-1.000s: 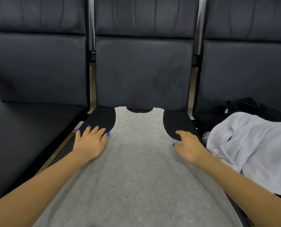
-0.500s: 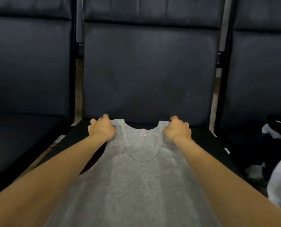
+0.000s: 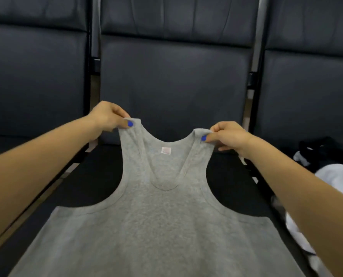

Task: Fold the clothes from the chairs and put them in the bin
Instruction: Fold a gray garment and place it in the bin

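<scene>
**Grey tank top lifted by its straps**

The grey tank top (image 3: 162,216) lay over the middle chair seat (image 3: 90,182), its top end raised. My left hand (image 3: 108,116) pinched one strap and my right hand (image 3: 226,136) the other. It looked light and limp, best held there. A white garment (image 3: 338,180) and black clothes (image 3: 318,148) lay right of the top, nothing blocking.

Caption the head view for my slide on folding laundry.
Both hands, left hand and right hand, pinch the gray tank top by its straps.
</scene>
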Action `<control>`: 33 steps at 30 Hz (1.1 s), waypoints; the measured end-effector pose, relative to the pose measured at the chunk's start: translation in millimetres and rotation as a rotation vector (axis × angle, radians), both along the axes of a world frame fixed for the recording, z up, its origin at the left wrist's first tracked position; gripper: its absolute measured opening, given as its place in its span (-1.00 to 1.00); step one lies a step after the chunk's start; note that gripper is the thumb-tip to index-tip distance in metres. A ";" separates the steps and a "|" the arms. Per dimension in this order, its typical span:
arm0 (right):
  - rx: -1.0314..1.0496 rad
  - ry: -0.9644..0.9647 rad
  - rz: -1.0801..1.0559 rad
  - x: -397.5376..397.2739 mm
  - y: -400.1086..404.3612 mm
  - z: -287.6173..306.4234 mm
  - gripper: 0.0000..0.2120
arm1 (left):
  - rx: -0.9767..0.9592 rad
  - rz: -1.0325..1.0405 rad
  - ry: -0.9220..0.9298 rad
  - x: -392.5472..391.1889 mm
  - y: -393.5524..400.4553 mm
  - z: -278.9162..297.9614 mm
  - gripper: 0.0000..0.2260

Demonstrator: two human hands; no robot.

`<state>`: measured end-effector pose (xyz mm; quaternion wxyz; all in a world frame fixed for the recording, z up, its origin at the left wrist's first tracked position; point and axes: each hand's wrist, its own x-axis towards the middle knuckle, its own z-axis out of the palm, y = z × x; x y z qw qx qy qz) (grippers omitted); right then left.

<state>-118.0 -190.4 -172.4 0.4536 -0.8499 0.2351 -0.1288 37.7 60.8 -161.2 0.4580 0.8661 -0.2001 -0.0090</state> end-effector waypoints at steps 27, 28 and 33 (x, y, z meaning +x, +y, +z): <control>-0.052 0.236 0.619 -324.5 133.3 12.5 -0.78 | 0.388 -0.444 -0.031 -336.0 216.5 -4.1 -0.66; -0.049 0.248 0.631 -325.3 134.0 7.8 -0.79 | 0.367 -0.468 -0.006 -336.9 218.0 -11.7 -0.55; -0.060 0.320 0.695 -327.2 134.9 -13.9 -0.85 | 0.429 -0.622 0.084 -335.3 219.3 -46.2 -0.60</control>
